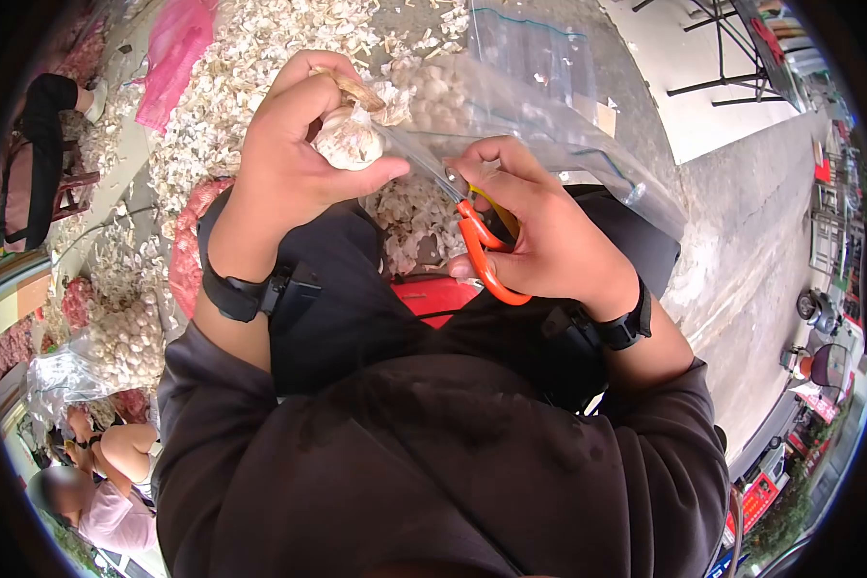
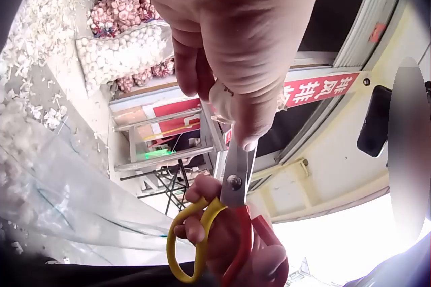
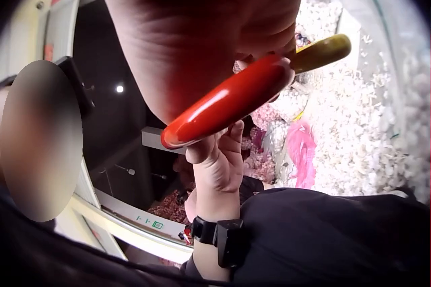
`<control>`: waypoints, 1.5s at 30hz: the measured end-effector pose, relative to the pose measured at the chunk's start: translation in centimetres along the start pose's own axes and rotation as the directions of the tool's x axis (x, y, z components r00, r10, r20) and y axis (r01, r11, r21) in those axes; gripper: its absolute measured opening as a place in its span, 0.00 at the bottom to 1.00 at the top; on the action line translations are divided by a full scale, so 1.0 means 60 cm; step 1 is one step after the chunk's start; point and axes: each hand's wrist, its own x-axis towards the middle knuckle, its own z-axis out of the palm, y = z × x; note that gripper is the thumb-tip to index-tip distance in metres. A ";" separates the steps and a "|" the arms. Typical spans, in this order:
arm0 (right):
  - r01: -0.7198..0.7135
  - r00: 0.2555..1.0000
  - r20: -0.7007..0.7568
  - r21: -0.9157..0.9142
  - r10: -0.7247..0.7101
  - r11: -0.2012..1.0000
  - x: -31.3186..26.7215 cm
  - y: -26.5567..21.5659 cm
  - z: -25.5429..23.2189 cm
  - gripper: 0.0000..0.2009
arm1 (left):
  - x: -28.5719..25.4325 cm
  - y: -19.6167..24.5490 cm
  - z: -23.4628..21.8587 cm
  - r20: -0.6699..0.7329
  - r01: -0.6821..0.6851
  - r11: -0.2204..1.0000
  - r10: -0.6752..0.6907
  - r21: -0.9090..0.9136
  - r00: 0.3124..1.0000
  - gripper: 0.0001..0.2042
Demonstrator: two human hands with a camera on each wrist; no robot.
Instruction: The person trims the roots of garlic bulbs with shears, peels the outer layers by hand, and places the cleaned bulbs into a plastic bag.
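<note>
My left hand [image 1: 294, 144] grips a white garlic bulb [image 1: 350, 141] with a dry brown stem, its thumb beneath the bulb. In my right hand [image 1: 549, 226] are scissors with one red-orange and one yellow handle [image 1: 489, 252]; the blades reach toward the bulb near its stem. In the left wrist view the bulb [image 2: 222, 100] is mostly hidden behind my left hand [image 2: 236, 31], and the scissor blades [image 2: 238, 169] meet the thumb's tip area. The right wrist view shows the red handle [image 3: 225, 104] against my right hand [image 3: 195, 31].
Garlic skins [image 1: 250, 58] cover the ground ahead. A clear plastic bag [image 1: 549, 144] lies in front of my right knee, and a pink net bag [image 1: 176, 63] at the upper left. A red object [image 1: 437, 298] is between my legs. Another person [image 1: 116, 501] sits at lower left.
</note>
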 end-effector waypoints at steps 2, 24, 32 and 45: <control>-0.058 0.998 -0.021 -0.066 0.057 0.996 0.000 0.000 0.003 0.33 | 0.000 0.005 0.000 0.039 0.016 0.999 -0.018 0.048 0.999 0.22; -0.113 0.885 -0.463 -0.306 -0.045 0.945 0.015 0.025 0.023 0.34 | -0.001 -0.006 0.050 0.183 0.580 0.583 -0.598 -0.569 0.781 0.19; -0.253 0.877 -0.452 -0.139 0.166 0.957 0.004 -0.003 -0.017 0.32 | 0.001 0.010 0.041 0.157 0.458 0.537 -0.512 -0.708 0.844 0.18; -0.610 0.746 -0.346 -0.698 0.569 0.374 -0.198 -0.155 -0.072 0.32 | -0.021 0.028 0.036 0.104 0.205 0.711 -0.183 -0.673 0.978 0.21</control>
